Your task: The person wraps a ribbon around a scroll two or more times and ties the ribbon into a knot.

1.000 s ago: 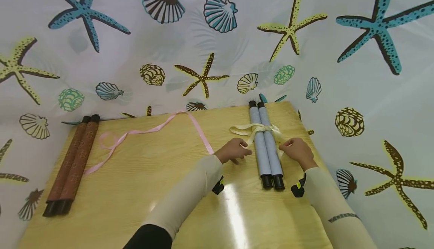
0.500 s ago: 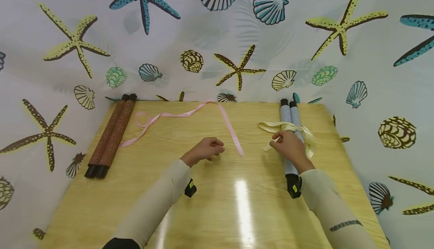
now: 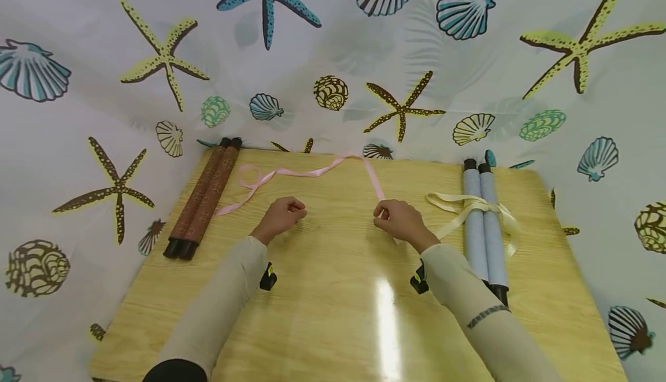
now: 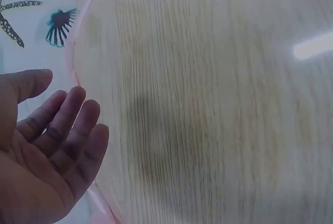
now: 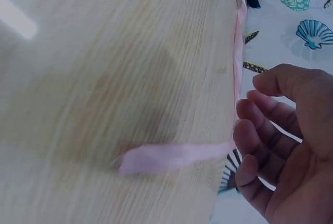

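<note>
My left hand [image 3: 282, 215] hovers above the table's middle left, fingers loosely bent and holding nothing; the left wrist view shows its palm bare. Over the pink ribbon [image 3: 324, 170], near its right end, is my right hand [image 3: 400, 220], also loosely bent; a gap between thumb and fingers shows in the right wrist view. That ribbon lies in a long curve along the back of the table, looped at its left end. To the right, two pale blue rolls [image 3: 474, 237] with black ends lie side by side, tied with a cream ribbon [image 3: 458, 203] in a bow.
Two brown patterned rolls [image 3: 205, 194] with black ends lie together at the table's left edge. The wooden table [image 3: 322, 312] carries a bright light reflection at the front. A white cloth [image 3: 322, 23] printed with shells and starfish hangs behind and at the sides.
Both hands have left the blue rolls and moved left, the left hand first, then the right hand to the pink ribbon. The head view has turned left. The cream bow stays on the rolls.
</note>
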`<state>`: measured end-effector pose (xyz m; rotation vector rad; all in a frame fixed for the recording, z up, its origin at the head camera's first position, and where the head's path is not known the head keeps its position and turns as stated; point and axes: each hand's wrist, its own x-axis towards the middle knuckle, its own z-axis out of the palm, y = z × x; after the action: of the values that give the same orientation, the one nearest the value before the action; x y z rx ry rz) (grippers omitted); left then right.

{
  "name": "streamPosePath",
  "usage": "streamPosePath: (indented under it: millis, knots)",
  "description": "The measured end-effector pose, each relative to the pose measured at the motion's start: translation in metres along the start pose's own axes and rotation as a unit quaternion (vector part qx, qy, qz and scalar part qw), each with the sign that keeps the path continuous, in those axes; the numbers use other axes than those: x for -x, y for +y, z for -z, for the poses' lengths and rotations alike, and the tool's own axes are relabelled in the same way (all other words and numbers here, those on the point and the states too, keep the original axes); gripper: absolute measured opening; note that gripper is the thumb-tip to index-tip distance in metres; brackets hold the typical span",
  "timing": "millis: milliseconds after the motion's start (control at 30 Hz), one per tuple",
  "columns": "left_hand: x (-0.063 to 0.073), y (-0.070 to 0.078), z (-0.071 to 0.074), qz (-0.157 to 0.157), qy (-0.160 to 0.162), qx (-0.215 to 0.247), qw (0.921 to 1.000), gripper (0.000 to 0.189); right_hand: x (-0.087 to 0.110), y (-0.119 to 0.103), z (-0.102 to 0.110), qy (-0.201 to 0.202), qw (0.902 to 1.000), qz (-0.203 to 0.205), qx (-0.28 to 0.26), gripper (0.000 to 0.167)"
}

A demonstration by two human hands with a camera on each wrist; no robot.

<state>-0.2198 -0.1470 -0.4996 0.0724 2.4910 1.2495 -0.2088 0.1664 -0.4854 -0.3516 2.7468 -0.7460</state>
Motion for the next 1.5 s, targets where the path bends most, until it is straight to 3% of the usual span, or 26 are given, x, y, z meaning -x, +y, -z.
streamPosePath:
  millis: [167,400,567,767,900,1000,1100,1300,1500]
  knots:
    - [-0.019,-0.016,0.02,0.023,0.087,-0.098,0.9911,0.027,-0.046,-0.021,-0.01,0.006,0.9994,0.025,0.024,0.02]
    - [-0.042,-0.026,0.04,0.048,0.145,-0.188,0.9701,0.033,-0.093,-0.034,-0.023,0.02,0.9974,0.027,0.063,0.019]
    - [-0.058,-0.032,0.045,0.075,0.159,-0.235,0.956,0.039,-0.123,-0.033,-0.03,0.012,0.9961,0.025,0.084,0.026]
    - [-0.077,-0.048,0.049,0.08,0.146,-0.239,0.9566,0.053,-0.158,-0.031,-0.041,-0.003,0.9919,0.033,0.123,0.051]
    - [-0.085,-0.059,0.05,0.085,0.129,-0.246,0.9568,0.048,-0.176,-0.036,-0.047,-0.036,0.988,0.035,0.146,0.059]
    - [-0.088,-0.069,0.052,0.093,0.123,-0.255,0.9544,0.042,-0.185,-0.042,-0.05,-0.061,0.985,0.032,0.158,0.054]
    - [-0.087,-0.07,0.046,0.092,0.129,-0.263,0.9518,0.042,-0.18,-0.043,-0.045,-0.067,0.9835,0.026,0.166,0.046]
    - [-0.081,-0.068,0.047,0.087,0.148,-0.276,0.9458,0.038,-0.18,-0.035,-0.043,-0.019,0.9802,0.051,0.19,0.027]
    - [-0.073,-0.072,0.05,0.088,0.119,-0.297,0.9434,0.011,-0.172,-0.021,-0.047,0.007,0.9768,0.074,0.201,0.022]
